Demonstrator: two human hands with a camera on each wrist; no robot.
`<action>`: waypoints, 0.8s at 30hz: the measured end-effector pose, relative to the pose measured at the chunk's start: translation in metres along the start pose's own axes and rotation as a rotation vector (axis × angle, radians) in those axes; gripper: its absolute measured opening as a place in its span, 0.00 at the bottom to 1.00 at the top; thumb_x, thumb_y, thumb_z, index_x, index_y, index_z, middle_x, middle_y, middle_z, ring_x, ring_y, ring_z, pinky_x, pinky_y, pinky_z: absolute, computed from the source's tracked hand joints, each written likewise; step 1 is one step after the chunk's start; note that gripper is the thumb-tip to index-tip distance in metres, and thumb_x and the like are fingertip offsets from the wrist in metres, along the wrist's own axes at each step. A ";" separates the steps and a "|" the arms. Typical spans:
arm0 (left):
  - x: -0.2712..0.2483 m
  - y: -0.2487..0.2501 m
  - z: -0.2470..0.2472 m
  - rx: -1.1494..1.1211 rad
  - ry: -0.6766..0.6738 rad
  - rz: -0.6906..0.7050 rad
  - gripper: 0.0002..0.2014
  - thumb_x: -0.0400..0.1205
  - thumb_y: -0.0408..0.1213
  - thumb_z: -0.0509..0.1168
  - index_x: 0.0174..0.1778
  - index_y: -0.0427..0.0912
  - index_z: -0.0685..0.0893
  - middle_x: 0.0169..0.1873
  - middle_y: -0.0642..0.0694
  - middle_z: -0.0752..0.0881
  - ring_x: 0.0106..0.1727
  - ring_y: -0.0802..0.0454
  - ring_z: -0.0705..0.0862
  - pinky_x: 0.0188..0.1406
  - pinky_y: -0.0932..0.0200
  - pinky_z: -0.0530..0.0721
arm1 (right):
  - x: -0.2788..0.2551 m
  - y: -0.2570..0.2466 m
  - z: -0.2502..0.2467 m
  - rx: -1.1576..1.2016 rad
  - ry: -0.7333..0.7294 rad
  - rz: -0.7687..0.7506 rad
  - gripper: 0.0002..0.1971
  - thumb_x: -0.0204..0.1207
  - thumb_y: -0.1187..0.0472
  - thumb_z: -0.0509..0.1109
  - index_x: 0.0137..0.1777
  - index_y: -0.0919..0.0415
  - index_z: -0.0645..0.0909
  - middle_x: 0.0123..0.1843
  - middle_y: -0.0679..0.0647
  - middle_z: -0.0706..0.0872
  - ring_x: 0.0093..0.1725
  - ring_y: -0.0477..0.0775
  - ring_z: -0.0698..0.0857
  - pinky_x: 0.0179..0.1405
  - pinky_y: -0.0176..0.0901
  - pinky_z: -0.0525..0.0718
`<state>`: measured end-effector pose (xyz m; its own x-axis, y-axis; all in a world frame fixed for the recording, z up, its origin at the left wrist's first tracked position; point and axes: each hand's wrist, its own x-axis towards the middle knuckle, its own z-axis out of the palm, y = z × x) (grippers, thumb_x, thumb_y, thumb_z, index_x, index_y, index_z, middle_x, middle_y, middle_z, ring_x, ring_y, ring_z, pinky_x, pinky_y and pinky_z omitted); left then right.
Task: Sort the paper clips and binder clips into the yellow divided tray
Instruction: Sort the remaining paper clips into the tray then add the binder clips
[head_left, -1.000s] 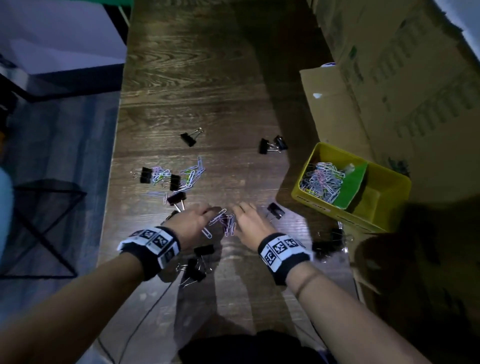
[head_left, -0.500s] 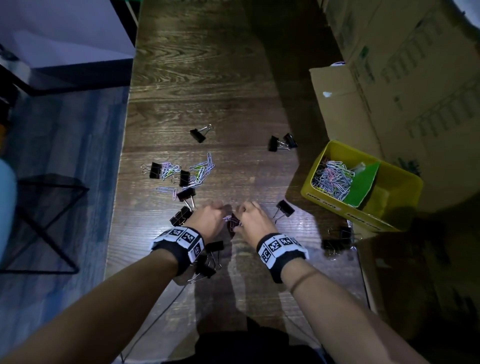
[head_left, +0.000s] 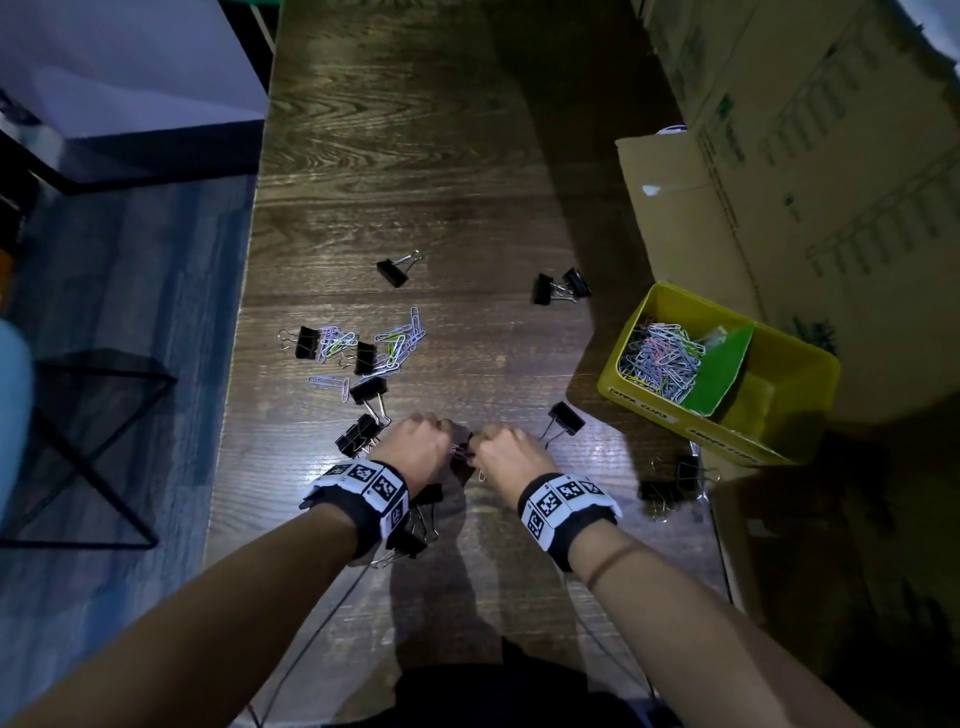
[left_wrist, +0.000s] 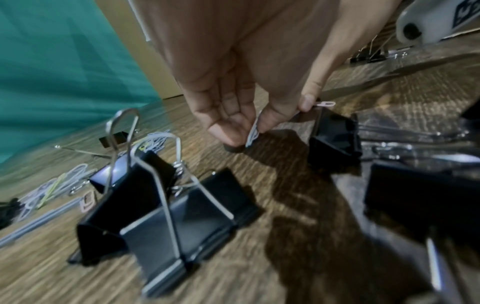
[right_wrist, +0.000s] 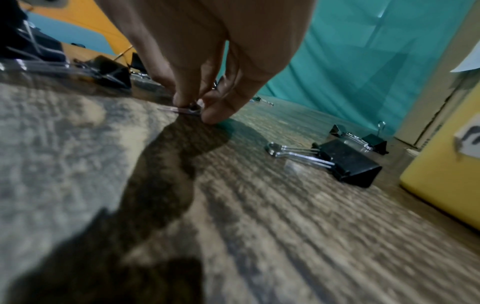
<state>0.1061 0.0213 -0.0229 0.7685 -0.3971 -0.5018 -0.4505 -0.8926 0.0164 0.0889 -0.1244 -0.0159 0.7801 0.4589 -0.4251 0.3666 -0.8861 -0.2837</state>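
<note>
My left hand (head_left: 415, 449) (left_wrist: 249, 127) and right hand (head_left: 501, 452) (right_wrist: 197, 111) meet at the table's near middle. Each pinches paper clips (head_left: 460, 451) (left_wrist: 253, 133) (right_wrist: 187, 110) low against the wood. The yellow divided tray (head_left: 795, 364) stands at the right; its left compartment holds a heap of paper clips (head_left: 660, 358), and a green divider (head_left: 719, 369) leans inside. Loose paper clips (head_left: 387, 345) and black binder clips (head_left: 366, 389) (left_wrist: 166, 209) lie scattered to the left of my hands. One binder clip (head_left: 566, 418) (right_wrist: 348, 162) lies just right of my right hand.
Cardboard boxes (head_left: 779, 156) line the right side behind and in front of the tray. More binder clips lie farther back (head_left: 395, 270) (head_left: 558, 288), under my left wrist (head_left: 410, 535), and near the tray's front (head_left: 675, 483). The table's left edge drops to the floor.
Both hands have drawn together and closed their fingers over the small pile of paper clips between them. The view has shifted slightly nearer.
</note>
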 end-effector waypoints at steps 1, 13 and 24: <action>-0.001 0.000 -0.001 0.000 -0.011 -0.006 0.16 0.81 0.35 0.55 0.64 0.32 0.73 0.59 0.34 0.81 0.61 0.39 0.79 0.57 0.48 0.77 | -0.001 0.000 0.000 -0.002 0.010 0.003 0.11 0.82 0.65 0.62 0.61 0.67 0.79 0.57 0.63 0.82 0.56 0.66 0.84 0.52 0.56 0.83; 0.001 -0.019 -0.004 -0.500 0.147 -0.251 0.10 0.75 0.38 0.63 0.48 0.37 0.81 0.44 0.34 0.87 0.47 0.37 0.84 0.45 0.51 0.81 | -0.002 0.001 0.012 0.068 0.011 -0.019 0.23 0.71 0.79 0.62 0.67 0.69 0.70 0.64 0.65 0.76 0.66 0.63 0.74 0.69 0.52 0.72; 0.004 -0.018 -0.016 -1.373 0.082 -0.336 0.15 0.78 0.23 0.53 0.29 0.41 0.78 0.24 0.42 0.78 0.18 0.54 0.78 0.20 0.62 0.69 | -0.027 0.030 0.010 0.397 0.088 -0.004 0.10 0.83 0.59 0.59 0.57 0.61 0.79 0.56 0.57 0.80 0.53 0.59 0.82 0.54 0.54 0.82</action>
<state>0.1249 0.0322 -0.0113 0.7943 -0.0960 -0.5999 0.5135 -0.4214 0.7474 0.0737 -0.1629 -0.0220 0.8259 0.4398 -0.3528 0.1593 -0.7822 -0.6023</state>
